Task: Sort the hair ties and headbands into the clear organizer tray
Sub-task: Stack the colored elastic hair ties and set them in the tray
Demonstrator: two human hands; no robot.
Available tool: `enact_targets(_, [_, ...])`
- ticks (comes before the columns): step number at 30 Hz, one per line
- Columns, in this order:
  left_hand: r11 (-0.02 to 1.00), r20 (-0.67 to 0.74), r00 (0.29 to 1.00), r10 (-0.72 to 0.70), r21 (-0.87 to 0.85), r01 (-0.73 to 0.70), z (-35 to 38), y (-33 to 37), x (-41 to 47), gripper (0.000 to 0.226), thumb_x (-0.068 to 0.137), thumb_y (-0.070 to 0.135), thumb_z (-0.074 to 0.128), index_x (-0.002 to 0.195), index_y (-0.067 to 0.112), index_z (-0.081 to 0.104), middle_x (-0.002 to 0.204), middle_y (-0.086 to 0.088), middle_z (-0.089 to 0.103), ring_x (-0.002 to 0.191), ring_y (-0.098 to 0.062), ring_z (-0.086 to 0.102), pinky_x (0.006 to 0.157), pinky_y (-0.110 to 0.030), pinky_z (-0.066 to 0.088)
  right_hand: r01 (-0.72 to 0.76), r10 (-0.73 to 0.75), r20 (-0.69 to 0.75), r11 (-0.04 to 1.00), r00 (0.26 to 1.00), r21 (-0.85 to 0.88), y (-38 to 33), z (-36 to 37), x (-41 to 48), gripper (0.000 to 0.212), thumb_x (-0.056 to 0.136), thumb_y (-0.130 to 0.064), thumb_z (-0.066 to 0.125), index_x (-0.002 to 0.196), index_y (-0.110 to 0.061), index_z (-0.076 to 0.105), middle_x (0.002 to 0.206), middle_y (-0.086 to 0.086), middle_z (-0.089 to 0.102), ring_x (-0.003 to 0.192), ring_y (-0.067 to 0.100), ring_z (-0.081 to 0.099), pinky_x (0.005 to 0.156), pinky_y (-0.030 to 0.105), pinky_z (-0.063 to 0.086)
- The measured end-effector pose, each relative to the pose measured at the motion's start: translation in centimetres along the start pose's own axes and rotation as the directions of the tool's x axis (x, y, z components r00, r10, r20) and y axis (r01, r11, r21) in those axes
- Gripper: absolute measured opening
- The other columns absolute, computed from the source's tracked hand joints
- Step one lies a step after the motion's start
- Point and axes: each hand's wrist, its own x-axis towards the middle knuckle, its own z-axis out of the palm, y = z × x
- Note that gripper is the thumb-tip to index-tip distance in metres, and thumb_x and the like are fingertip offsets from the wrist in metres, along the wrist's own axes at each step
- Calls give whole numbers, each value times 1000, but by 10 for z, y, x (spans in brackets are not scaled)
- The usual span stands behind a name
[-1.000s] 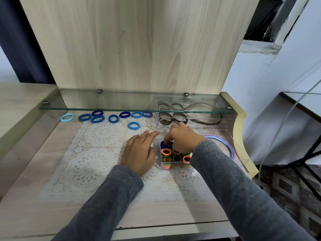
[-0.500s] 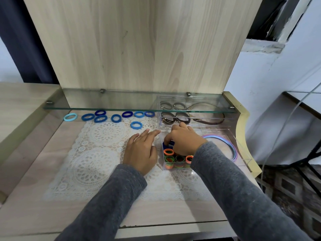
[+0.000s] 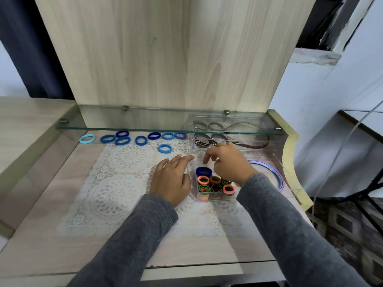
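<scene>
A pale blue elastic hair tie (image 3: 87, 139) lies farthest left of the left hand, under the edge of the glass shelf (image 3: 124, 123). From it a loose row of darker blue hair ties (image 3: 122, 140) runs toward the tray, all flat with their openings up. One mid-blue hair tie (image 3: 165, 148) lies apart, just beyond the left fingertips.

The left hand (image 3: 172, 179) rests palm down on the white lace mat (image 3: 116, 183), fingers straight and pointing away from the person, holding nothing. Its thumb side is just beside the left wall of the clear plastic organizer tray (image 3: 290, 176).

Just right of that hand, the tray's small front compartment holds stacked orange, green, brown and black hair ties (image 3: 216, 188), flat with openings up. A dark blue hair tie (image 3: 204, 171) sits at the compartment's far-left corner, under the right index fingertip.

The right hand (image 3: 228, 162) hovers over this compartment, fingers loosely bent and spread, index tip pointing down, nothing in its grasp.

Beyond its knuckles, the rear compartment holds dark brown and metallic ties (image 3: 202, 139) and a thin brown headband (image 3: 255, 144), its long axis running left to right. Right of the wrist, pastel headbands (image 3: 276, 175) curve inside the large compartment; the grey sleeve (image 3: 290, 224) hides their ends.
</scene>
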Motion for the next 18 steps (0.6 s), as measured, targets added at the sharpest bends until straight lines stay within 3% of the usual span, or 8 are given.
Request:
enact_targets(6, [999,-25,999,34,-19,-34,0,-1,1,55,79,19,36,131,23,55,129,1,62,126,-16,51,113,-39,31,-135,137,30,988,990,-71,8,7,-6,32,87,-9,49,102,-29,70,117,2,54,114,25,39,100,42,38])
enact_targets(18, [998,-78,996,50,-31,-52,-2,2,1,51,77,16,40,122,21,60,120,4,66,118,-17,57,107,-40,38,-111,115,8,975,993,-192,0,4,-9,33,90,-17,50,109,-35,70,126,0,53,119,23,38,101,42,34])
